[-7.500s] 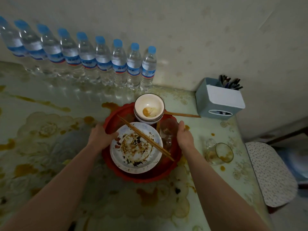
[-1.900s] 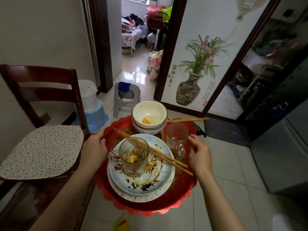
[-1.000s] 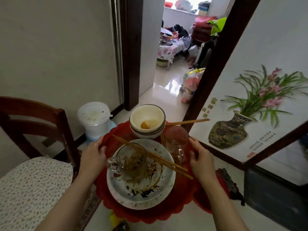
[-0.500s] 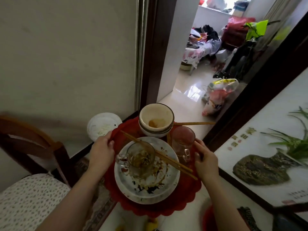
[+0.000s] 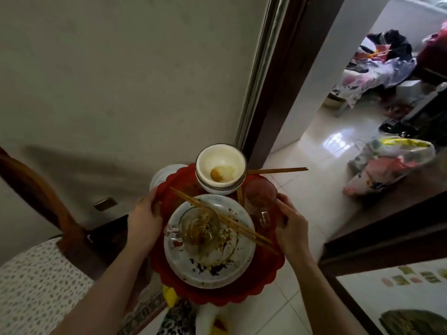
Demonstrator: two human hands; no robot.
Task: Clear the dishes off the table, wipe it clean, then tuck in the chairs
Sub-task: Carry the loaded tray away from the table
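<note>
Left hand (image 5: 144,220) and right hand (image 5: 291,226) grasp opposite edges of the tray (image 5: 262,278), keeping stacked plates (image 5: 210,267), bowls (image 5: 220,169), glasses level.

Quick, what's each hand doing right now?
Left hand: grips the left rim of the red tray.
Right hand: grips the tray's right rim.
</note>
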